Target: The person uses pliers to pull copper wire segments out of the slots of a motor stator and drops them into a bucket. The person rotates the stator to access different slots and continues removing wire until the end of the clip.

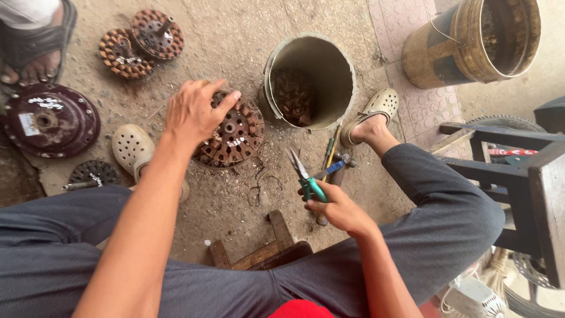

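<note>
My left hand [193,112] rests on top of a round rusty motor stator [235,138] with copper windings, gripping its upper edge on the dirt ground between my feet. My right hand [336,207] is closed around green-handled pliers [306,175], jaws pointing up and left, held just to the right of the stator. Under the pliers, a hammer with a blue grip [333,167] and a screwdriver [329,154] lie on the ground.
A grey bucket [276,65] holding scrap copper stands behind the stator. Two more stators [140,42], a dark round cover [48,121] and another person's sandalled foot [30,52] are at left. A brown bucket [471,41], dark wooden stool [518,171] stand right.
</note>
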